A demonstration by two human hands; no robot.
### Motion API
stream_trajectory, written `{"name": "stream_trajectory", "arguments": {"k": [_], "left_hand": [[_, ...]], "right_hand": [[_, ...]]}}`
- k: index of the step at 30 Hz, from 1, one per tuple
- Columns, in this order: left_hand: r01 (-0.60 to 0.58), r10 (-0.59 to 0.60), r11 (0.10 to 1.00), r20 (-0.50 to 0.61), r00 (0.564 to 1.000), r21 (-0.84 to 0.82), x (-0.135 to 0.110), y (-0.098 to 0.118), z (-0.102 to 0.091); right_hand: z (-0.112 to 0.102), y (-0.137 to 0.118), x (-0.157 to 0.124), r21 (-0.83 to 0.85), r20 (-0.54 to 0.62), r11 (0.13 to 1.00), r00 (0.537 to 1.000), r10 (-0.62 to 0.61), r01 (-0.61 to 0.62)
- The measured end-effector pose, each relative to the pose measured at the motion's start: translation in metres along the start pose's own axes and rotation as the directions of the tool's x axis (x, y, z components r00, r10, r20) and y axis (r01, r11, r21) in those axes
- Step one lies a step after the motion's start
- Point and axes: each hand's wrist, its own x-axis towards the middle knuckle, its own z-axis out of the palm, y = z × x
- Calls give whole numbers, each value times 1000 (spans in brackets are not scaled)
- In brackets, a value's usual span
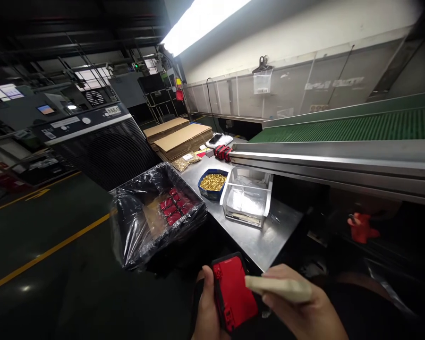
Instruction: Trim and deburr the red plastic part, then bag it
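My left hand is closed round the left edge of a red plastic case with a black rim. The case is tilted, its flat red face towards me. In my right hand is a pale cream bar-shaped tool, gripped between thumb and fingers. The tool's blunt end is over the right side of the red face; whether it touches I cannot tell. The far side of the case and the fingertips beneath it are hidden.
A lined box at left contains several red cases. On the metal table stand a blue tray of small brass-coloured parts and a clear bin. Flat cardboard lies behind; a green conveyor runs along the right.
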Motion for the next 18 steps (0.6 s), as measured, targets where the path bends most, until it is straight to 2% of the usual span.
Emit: {"name": "stream_trajectory", "arguments": {"k": [2, 5, 11, 14, 18], "left_hand": [[-114, 118, 992, -70, 991, 48, 0, -3, 1], [-207, 219, 973, -119, 968, 106, -1, -7, 5], [-199, 206, 975, -76, 976, 96, -5, -11, 11], [-213, 221, 971, -69, 973, 108, -4, -11, 11], [-201, 211, 975, -103, 972, 95, -4, -11, 10]], "right_hand": [[11, -12, -5, -56, 92, 988, 986, -141, 147], [22, -18, -7, -86, 153, 978, 973, -175, 190], [23, -15, -3, -203, 201, 914, 928, -312, 351], [24, -14, -4, -210, 194, 904, 922, -334, 371], [25, -11, -5, -240, 128, 910, 940, -316, 339]]}}
